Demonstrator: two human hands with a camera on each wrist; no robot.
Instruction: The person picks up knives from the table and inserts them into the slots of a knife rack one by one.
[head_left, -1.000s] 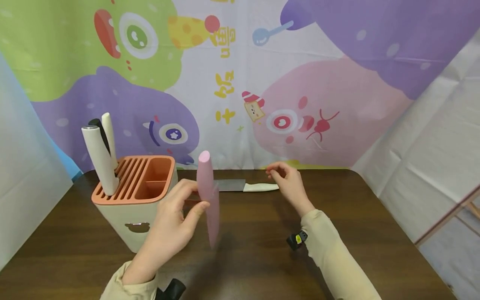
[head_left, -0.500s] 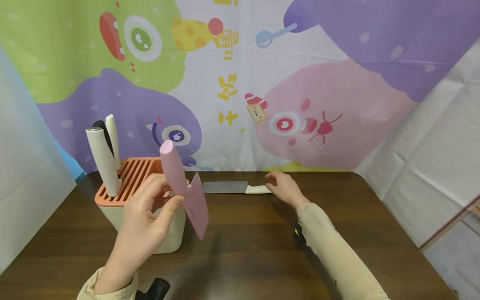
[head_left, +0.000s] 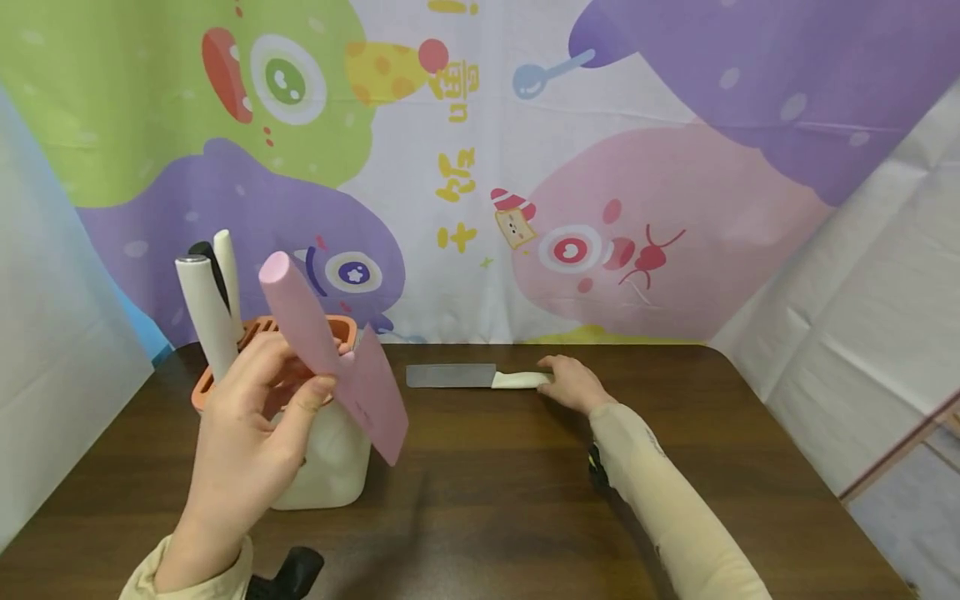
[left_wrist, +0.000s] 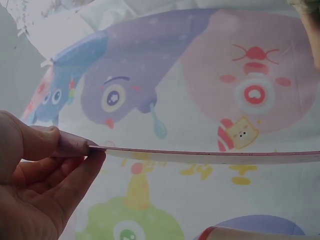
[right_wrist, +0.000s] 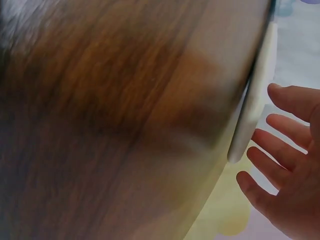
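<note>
My left hand (head_left: 236,433) grips a pink cleaver (head_left: 367,396) where its handle meets the blade. The cleaver is tilted, handle up to the left and blade down to the right, in front of the knife block (head_left: 330,471). In the left wrist view the thumb and fingers pinch the cleaver (left_wrist: 200,155), seen edge-on. A second cleaver (head_left: 453,376), with grey blade and white handle, lies flat near the table's back edge. My right hand (head_left: 573,385) is at its handle end. The right wrist view shows those fingers spread beside the white handle (right_wrist: 254,100).
Out of the block's slotted orange top (head_left: 345,329) stand a thick white handle (head_left: 204,308), a black one (head_left: 212,271) and a slim cream one (head_left: 227,271). Behind the dark wooden table (head_left: 480,517) hangs a cartoon-printed curtain (head_left: 465,292).
My left hand has moved left with the pink cleaver, which now tilts and overlaps the block. My right hand has come down to the white handle's end and its fingers have spread.
</note>
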